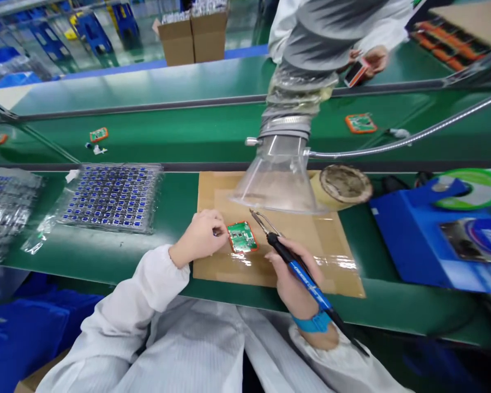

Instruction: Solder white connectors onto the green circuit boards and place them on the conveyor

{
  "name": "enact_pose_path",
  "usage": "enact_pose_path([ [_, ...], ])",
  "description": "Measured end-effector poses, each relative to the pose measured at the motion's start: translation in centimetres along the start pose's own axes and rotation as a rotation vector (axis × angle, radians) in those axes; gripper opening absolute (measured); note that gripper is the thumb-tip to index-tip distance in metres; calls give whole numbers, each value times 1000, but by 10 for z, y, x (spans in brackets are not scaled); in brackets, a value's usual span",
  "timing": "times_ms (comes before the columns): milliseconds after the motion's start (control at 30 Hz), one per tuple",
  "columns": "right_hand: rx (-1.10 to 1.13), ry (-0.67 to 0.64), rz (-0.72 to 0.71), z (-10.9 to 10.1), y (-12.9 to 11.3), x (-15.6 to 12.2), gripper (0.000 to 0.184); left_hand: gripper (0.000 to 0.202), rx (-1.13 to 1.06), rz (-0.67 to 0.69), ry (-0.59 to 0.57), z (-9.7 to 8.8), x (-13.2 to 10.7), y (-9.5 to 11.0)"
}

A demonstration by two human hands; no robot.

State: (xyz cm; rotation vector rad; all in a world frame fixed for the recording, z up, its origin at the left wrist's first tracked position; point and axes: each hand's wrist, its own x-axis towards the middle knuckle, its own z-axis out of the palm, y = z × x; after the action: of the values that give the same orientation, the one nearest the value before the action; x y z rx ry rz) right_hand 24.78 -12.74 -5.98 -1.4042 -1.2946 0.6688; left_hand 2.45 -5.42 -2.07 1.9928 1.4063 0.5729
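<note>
My right hand [297, 275] is wrapped round a soldering iron [305, 277] with a blue and black handle. Its metal tip, with a thin curved tube beside it, points up and left, above the brown mat. Left of the tip, a green circuit board [242, 238] in an orange-red frame lies flat on the mat. My left hand [202, 234] is closed at the board's left edge, fingers pinched together. Something small and dark shows between those fingers, too small to name. Whether they touch the board I cannot tell.
A clear fume hood [280, 174] hangs over the brown mat [331, 267]. Trays of small blue parts [110, 194] lie to the left. A cardboard-coloured round tub [343, 188] and a blue solder feeder [413, 234] stand right. Across the bench are a person's hands [370, 63].
</note>
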Motion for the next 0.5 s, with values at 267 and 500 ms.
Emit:
enact_pose_path([
  [267,4,12,-56,-5,8,-8,19,23,1,-42,6,10,-4,0],
  [500,17,-88,-147,-5,8,-8,7,24,34,-62,-28,8,-1,1],
])
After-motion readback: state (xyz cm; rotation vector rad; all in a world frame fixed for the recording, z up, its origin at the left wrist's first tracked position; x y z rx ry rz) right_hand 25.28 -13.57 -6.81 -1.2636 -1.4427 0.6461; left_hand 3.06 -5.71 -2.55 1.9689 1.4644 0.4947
